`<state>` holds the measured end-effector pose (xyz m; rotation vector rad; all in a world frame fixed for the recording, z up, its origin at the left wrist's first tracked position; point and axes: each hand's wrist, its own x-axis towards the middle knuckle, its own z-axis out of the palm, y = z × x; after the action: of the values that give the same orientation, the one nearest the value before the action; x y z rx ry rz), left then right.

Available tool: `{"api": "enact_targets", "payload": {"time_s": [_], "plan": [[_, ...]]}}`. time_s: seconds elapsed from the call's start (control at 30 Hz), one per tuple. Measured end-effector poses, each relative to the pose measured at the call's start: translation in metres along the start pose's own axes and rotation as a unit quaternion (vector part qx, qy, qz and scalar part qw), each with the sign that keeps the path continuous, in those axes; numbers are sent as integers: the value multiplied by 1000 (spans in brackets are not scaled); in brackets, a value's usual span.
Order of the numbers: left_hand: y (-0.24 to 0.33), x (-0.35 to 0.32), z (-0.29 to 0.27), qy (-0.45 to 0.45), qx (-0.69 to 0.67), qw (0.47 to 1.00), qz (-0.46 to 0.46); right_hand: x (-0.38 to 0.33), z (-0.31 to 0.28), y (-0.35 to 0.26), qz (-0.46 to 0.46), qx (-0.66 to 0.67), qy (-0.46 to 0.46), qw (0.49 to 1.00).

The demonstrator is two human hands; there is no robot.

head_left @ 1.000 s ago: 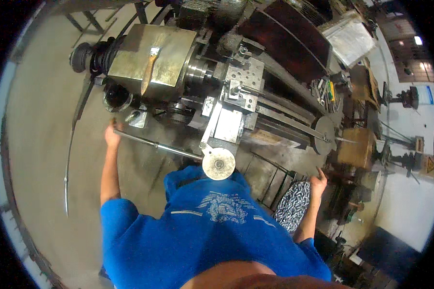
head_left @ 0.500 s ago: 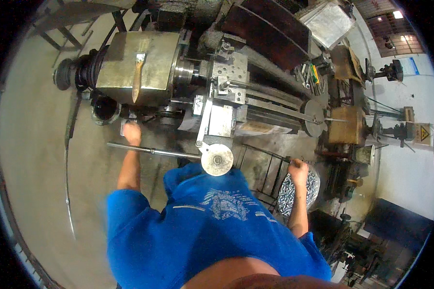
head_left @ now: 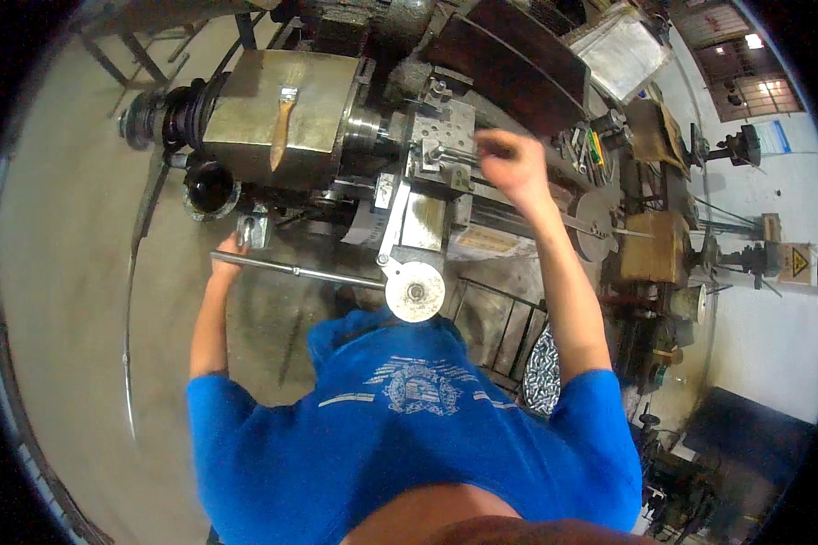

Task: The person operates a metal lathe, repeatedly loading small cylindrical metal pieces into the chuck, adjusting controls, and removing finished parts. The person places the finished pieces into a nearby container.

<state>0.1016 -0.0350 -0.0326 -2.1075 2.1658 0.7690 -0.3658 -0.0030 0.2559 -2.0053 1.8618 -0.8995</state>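
Note:
My right hand (head_left: 516,166) is over the lathe's tool post (head_left: 445,136), its fingers curled together beside a clamp handle. Whatever those fingers hold, if anything, is hidden. My left hand (head_left: 231,249) is low at the left, next to a small metal bracket (head_left: 254,229) under the headstock. A long steel lever (head_left: 336,276) crosses in front of this hand, so its grip cannot be made out. The lever runs to a round pale disc (head_left: 415,292) in front of my waist. A chuck (head_left: 364,128) faces the tool post.
A wooden-handled brush (head_left: 282,136) lies on the headstock cover (head_left: 236,100). To my right sits a tray of small shiny metal parts (head_left: 543,374), partly covered by my arm. Hand tools (head_left: 591,153) lie on the bed's far right. More machines (head_left: 654,245) stand along the right wall.
My right hand has moved from beside the tray of parts up and forward to the tool post. My left hand has shifted slightly left, and the view has moved a little.

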Motion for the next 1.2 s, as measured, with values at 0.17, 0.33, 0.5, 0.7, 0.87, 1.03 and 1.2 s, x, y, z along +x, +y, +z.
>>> {"api": "enact_targets", "payload": {"time_s": [0.17, 0.33, 0.5, 0.7, 0.87, 1.03, 1.2], "plan": [[-5, -79, -102, 67, -132, 989, 1, 47, 34, -3, -8, 44, -32, 998], [-43, -163, -186, 321, -155, 934, -20, 65, 60, 3, -20, 51, -53, 997], [-120, -213, -191, 329, -52, 929, -159, 73, 79, -13, 56, 84, -105, 989], [-157, -229, -110, 358, -28, 877, -319, 74, 88, -14, 48, 77, -124, 988], [-83, -246, -99, 351, -4, 859, -372, 76, 91, -15, 16, 55, -193, 979], [-72, -251, -95, 357, -2, 849, -389, 77, 93, -12, -57, 81, -248, 964], [-74, -247, -98, 385, 2, 834, -395, 82, 98, -8, -75, 83, -294, 949]]}}
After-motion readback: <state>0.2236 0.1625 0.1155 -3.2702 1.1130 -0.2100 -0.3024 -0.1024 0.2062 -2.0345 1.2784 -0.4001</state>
